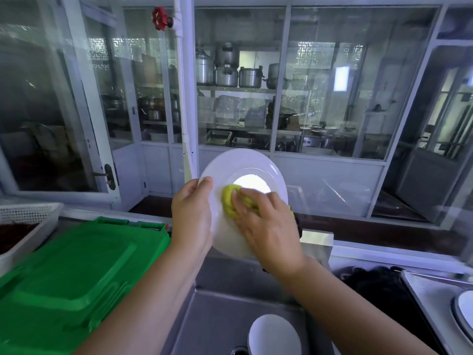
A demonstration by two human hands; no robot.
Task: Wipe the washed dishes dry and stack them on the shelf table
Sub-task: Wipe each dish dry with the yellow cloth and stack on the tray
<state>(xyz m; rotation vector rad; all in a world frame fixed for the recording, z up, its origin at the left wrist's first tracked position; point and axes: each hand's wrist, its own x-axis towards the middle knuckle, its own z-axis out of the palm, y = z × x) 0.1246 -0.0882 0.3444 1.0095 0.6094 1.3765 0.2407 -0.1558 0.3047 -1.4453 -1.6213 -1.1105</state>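
Note:
A large white plate point(240, 165) is held up on edge over the steel sink point(217, 316), its face towards me. My left hand point(192, 216) grips the plate's left rim, thumb on the front. My right hand point(266, 224) presses a yellow-green cloth point(229, 201) against the plate's face just left of its middle, fingers spread over the cloth. Another white dish point(273, 336) lies in the sink below. At the far right edge, a white dish with a dark rim point(464, 311) sits on a tray.
A green plastic crate lid point(71, 272) covers the counter at left, with a white perforated basket point(28, 216) behind it. A grey tray point(430, 293) stands at right. Glass partitions point(332, 98) and a white pipe point(185, 98) rise behind the sink.

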